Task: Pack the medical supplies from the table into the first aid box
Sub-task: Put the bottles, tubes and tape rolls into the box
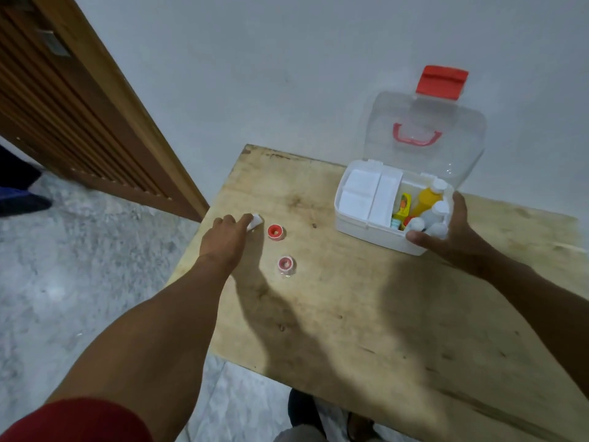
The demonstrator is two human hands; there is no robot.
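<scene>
The white first aid box stands open at the far right of the wooden table, its clear lid leaning back against the wall. Inside are a white tray insert, a yellow bottle, several white bottles and small coloured packets. My right hand grips the box's near right corner. My left hand reaches over the table's left edge, fingertips closing on a small white item. Two red tape rolls lie just right of that hand.
A wooden louvred door stands at the left. Grey wall runs behind the table. Speckled floor lies to the left and below. Dark shoes show at the left edge and beneath the table's front edge.
</scene>
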